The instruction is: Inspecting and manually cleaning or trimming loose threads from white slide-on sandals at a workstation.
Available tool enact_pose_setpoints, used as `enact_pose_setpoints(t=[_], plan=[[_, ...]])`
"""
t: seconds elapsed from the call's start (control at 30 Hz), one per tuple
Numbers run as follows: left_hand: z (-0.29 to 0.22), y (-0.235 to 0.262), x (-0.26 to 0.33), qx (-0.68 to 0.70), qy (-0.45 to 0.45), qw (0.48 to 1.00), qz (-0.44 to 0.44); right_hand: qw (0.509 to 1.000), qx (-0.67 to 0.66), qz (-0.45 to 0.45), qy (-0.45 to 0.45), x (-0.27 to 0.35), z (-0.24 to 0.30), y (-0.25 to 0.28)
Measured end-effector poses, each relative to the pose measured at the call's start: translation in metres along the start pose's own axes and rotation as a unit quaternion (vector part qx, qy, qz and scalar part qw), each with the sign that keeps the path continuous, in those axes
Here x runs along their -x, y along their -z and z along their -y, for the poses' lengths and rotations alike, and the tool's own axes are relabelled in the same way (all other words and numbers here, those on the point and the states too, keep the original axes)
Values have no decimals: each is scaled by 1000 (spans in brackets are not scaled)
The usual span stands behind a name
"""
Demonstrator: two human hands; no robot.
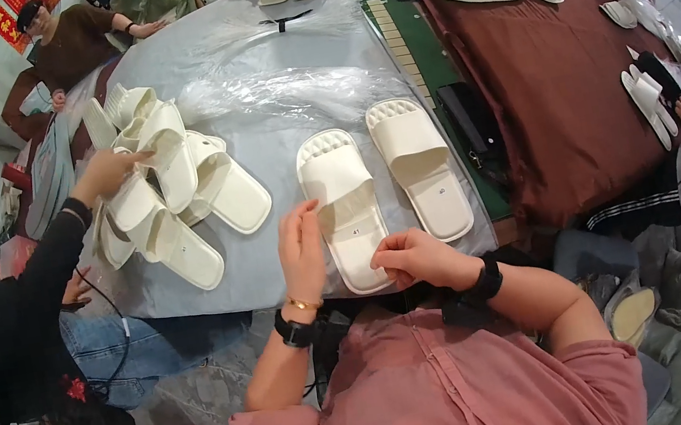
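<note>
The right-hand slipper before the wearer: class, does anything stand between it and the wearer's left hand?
Yes: the left-hand slipper lies between the left hand and the right-hand slipper.

Left of the nearest slipper [338,175] lies a slipper pile [170,162] — right of it, another slipper [406,132]; behind it, plastic wrapping [283,91].
</note>
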State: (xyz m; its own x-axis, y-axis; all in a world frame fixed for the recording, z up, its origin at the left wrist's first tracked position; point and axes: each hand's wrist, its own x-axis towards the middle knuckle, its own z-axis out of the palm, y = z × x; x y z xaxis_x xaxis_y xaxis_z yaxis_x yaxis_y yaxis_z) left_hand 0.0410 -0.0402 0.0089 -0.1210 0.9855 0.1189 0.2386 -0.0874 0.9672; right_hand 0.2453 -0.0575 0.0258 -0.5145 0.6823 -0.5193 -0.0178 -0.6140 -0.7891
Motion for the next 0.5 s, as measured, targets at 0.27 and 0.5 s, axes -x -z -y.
enact_pose_setpoints(t=[0.27,0.5], plan=[[16,10,-77,-139,-95,986,9,999,10,-49,-17,-64,23,-8],[24,4,-124,-234,-47,967,82,989,-59,-117,64,-98,27,-14]])
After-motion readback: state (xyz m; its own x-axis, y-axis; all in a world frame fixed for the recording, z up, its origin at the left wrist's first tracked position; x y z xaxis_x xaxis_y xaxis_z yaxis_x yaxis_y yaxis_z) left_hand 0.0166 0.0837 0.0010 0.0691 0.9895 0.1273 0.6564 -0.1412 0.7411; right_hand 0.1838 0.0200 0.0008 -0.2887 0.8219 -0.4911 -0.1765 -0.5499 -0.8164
